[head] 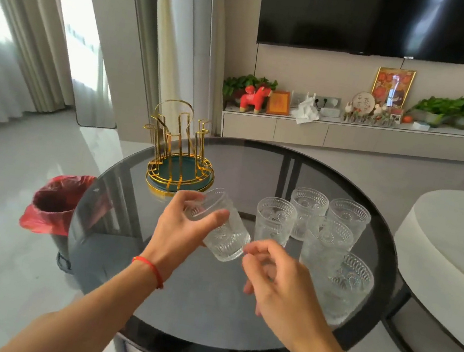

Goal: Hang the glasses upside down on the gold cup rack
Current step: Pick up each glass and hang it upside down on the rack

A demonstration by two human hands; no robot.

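Observation:
My left hand [187, 226] grips a clear embossed glass [225, 239] near its rim, tilted with the mouth toward the upper left and the base toward the lower right. My right hand [272, 281] hovers just right of the glass's base, fingers loosely curled, holding nothing. The gold cup rack [179, 150] with a green tray base stands empty at the table's far left, just beyond my left hand. Several more embossed glasses [333, 233] stand upright on the right side of the table.
The round dark glass table [233, 320] carries everything. A bin with a red bag [55, 203] stands on the floor to the left. A white round ottoman [454, 254] sits at the right. A TV and sideboard line the far wall.

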